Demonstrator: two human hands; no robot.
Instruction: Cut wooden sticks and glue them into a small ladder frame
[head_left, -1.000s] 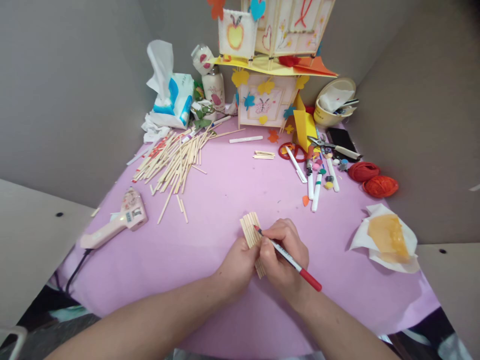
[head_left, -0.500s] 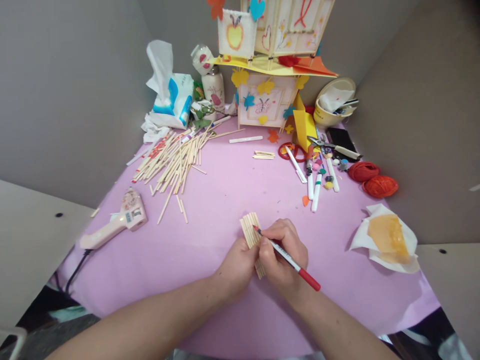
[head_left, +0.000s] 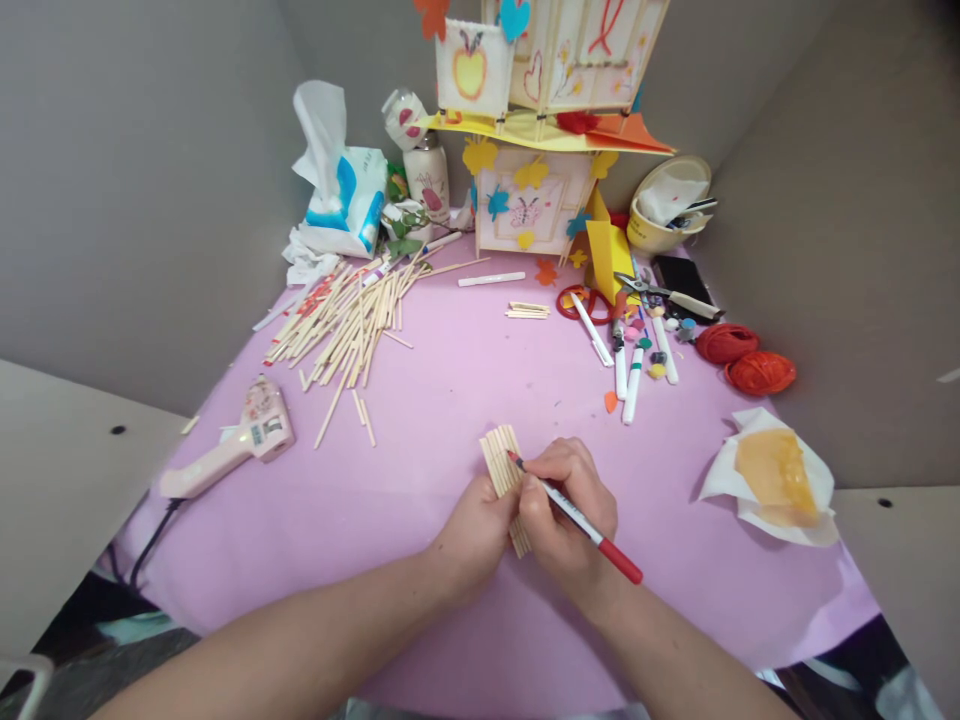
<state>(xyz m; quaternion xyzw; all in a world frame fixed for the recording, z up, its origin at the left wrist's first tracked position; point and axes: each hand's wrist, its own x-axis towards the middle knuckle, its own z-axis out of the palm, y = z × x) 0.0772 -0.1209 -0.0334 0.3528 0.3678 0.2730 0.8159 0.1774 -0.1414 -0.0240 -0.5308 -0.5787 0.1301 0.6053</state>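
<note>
Between the fingers of my left hand is a flat panel of wooden sticks, lined up side by side and tilted over the table. The thumb lies across its middle and covers part of it. My right hand grips a red marker with a white barrel and red end. Its red tip is at the upper part of the panel; whether it touches the wood I cannot tell. Both hands are close together near the front of the purple tabletop.
Loose sticks and a pink hot glue gun lie left. A decorated stick-and-paper house stands behind. Rightward are markers, red scissors, pliers, red yarn balls and an orange-stained tissue.
Almost nothing differs. The red marker and my right hand have shifted very slightly to the right, while my left hand and the stick panel stay in place.
</note>
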